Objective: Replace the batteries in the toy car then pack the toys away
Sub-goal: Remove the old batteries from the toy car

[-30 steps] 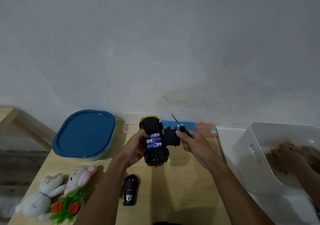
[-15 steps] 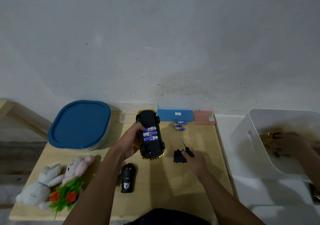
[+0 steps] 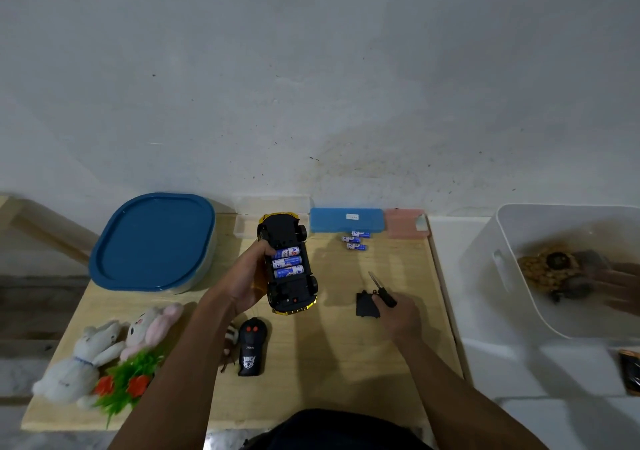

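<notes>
Since 1 s ago, right hand (image 3: 398, 314) lowered screwdriver (image 3: 382, 288) & cover (image 3: 366, 306) to table (image 3: 346, 363), still pinching them; left hand (image 3: 247, 278) grips upturned car (image 3: 289, 264).

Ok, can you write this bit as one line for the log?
left hand: holds toy car upside down, three batteries showing | right hand: on screwdriver and battery cover | table

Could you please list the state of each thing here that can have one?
Toy car: upside down, compartment open, three batteries in, held by left hand.
Battery cover: off, on table.
Screwdriver: under right hand.
Blue container: lidded.
Loose batteries: on table.
</notes>
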A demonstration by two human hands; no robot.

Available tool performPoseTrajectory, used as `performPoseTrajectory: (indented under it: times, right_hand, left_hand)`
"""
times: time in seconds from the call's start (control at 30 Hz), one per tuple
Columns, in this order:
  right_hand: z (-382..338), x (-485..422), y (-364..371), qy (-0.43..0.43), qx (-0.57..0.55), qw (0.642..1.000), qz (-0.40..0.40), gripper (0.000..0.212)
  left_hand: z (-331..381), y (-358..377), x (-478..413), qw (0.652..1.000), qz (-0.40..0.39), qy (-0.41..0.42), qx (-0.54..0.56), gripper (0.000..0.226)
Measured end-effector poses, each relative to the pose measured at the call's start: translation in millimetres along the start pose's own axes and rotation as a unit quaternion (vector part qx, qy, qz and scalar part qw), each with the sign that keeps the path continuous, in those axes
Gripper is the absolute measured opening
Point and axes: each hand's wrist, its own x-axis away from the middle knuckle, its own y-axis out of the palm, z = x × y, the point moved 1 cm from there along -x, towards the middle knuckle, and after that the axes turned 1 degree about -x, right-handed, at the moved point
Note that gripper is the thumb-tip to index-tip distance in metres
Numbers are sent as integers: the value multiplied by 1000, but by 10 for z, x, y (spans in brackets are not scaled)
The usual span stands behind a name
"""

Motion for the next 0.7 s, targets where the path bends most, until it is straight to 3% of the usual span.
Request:
performPoseTrajectory:
  times: [0.1, 0.27, 0.37, 0.57, 0.7]
  right_hand:
    - [4, 13, -40, -7, -9, 1000, 16, 20]
    - [28, 41, -115, 23, -43, 996, 72, 20]
    - [65, 28, -132, 38, -19, 996, 76, 22]
    - [89, 0, -130, 31, 43, 996, 73, 18]
    - [-5, 2, -156, 63, 98, 991, 58, 28]
  left_hand:
    - [-4, 12, -16, 1000, -6, -1, -2, 58]
    - [10, 56, -43, 1000, -12, 5, 4, 49]
    - [27, 82, -56, 1000, -15, 3, 2, 59]
    - [7, 141, -74, 1000, -22, -2, 21, 60]
    - [-5, 180, -92, 999, -24, 0, 45, 56]
